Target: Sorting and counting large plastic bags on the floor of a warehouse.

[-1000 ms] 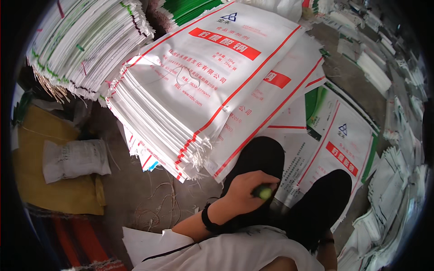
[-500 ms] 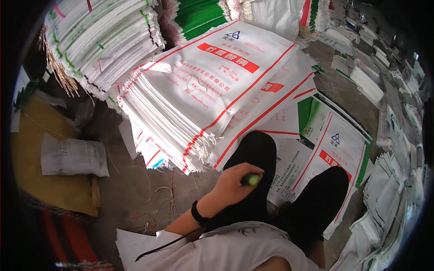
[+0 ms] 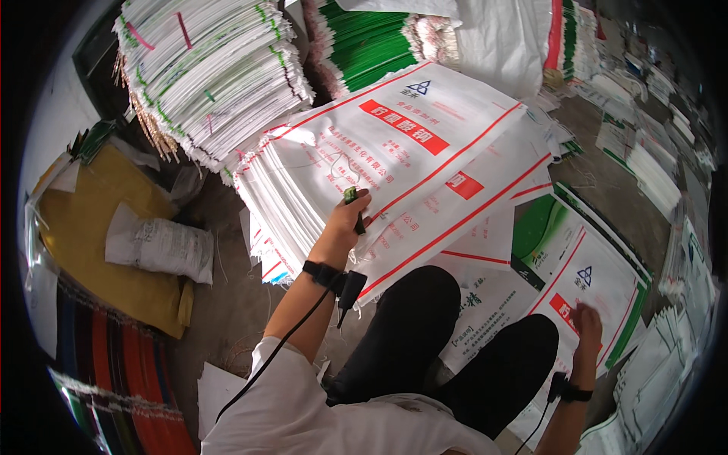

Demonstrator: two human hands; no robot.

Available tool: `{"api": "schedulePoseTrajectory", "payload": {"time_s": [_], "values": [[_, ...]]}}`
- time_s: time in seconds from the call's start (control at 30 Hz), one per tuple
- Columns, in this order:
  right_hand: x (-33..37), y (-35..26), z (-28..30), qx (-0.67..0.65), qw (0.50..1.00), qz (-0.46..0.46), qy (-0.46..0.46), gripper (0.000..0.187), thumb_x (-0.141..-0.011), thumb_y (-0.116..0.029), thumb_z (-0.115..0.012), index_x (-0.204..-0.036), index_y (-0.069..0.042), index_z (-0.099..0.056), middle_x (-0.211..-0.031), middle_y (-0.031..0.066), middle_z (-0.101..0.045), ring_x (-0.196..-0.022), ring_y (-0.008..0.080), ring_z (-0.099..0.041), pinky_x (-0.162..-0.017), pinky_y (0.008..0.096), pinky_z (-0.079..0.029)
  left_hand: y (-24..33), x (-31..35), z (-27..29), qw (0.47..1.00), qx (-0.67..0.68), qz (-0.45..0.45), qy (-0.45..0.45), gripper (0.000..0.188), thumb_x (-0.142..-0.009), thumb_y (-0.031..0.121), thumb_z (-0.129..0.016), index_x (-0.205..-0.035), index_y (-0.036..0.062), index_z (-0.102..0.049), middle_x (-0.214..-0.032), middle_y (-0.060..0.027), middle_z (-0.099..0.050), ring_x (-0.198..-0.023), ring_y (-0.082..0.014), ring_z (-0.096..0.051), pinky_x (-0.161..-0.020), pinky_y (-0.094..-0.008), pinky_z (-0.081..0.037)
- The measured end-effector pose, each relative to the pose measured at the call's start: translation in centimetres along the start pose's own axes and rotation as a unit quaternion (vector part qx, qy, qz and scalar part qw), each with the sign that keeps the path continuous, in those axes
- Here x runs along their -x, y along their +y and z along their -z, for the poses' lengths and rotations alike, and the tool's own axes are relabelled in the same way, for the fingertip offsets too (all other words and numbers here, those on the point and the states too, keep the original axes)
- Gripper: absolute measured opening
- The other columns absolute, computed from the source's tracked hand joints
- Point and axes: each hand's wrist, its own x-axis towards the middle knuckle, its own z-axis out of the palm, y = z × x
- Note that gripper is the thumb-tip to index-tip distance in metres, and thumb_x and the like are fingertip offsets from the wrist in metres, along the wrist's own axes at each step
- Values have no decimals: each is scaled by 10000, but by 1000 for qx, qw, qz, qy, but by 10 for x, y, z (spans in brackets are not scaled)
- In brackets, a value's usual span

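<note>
My left hand (image 3: 350, 218) is closed around a small green-and-black handle-like object (image 3: 349, 195), whose exact kind I cannot make out. This hand is over the near edge of a thick stack of flat white woven sacks (image 3: 409, 163) with red stripes and print. A loose loop of thread lies on the top sack, just beyond the hand. Off to the right, my right hand (image 3: 588, 327) is at a similar red-striped white sack (image 3: 610, 284) lying low, its fingers loosely apart with nothing visible in them. Whether it touches the sack is unclear.
Tall bundles of white sacks (image 3: 212, 76) and green sacks (image 3: 368, 49) stand behind the stack. At left lie a yellow sack (image 3: 68, 235) and a white bundle (image 3: 163, 246). Orange-and-black folded sacks (image 3: 129, 356) are at lower left. More white sack piles (image 3: 648, 356) line the right.
My left hand has moved forward from my knee to the stack's edge, still holding the green-and-black object. My right hand has come into view over the sack at right. The view has shifted.
</note>
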Motion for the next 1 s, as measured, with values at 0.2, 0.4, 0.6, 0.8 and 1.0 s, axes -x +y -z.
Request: {"api": "schedulePoseTrajectory", "payload": {"time_s": [0.2, 0.4, 0.6, 0.8, 1.0], "values": [[-35, -138, -120, 5, 981, 49, -187, 288, -1009, -218, -508, -1130, 21, -610, -1040, 102, -668, -971, 201, -654, -918, 345, -491, -5, -16, -33, 996, 63, 59, -12, 172, -894, 154, -699, -1037, 83, -635, -848, -25, -629, -741, -142, -620, -678, -306, -514], [-9, -233, -219, -101, 923, 134, -347, 219, -1002, -112, -490, -1104, 15, -637, -1051, 116, -679, -975, 203, -662, -900, 333, -503, -6, 10, 3, 999, 16, 1, -52, 417, -903, 152, -682, -1276, 19, -554, -1009, -81, -639, -923, -176, -647, -798, -314, -534], [7, -257, -229, -337, 723, 291, -529, 534, -1047, -336, -268, -824, -20, -636, -838, 151, -683, -838, 297, -649, -919, 487, -458, -22, 100, -1, 979, -131, -87, -128, 366, -902, 164, -687, -1230, 21, -611, -1106, -66, -671, -1008, -162, -643, -867, -307, -508], [9, -221, -298, 118, 882, 239, -389, 310, -1016, -255, -475, -1109, -9, -639, -1043, 128, -678, -1014, 248, -635, -977, 412, -453, -46, 202, 75, 942, -287, -139, -100, 256, -890, 129, -691, -1126, 32, -669, -1021, -90, -694, -930, -159, -637, -859, -309, -503], [-38, -160, -363, -90, 876, -118, -459, 470, -963, -237, -591, -1364, -18, -485, -1243, 133, -604, -1191, 240, -569, -988, 390, -476, -65, 218, 144, 967, -225, -122, -5, 265, -912, 142, -695, -1160, 53, -668, -1045, -43, -702, -937, -119, -628, -863, -283, -501]]}}
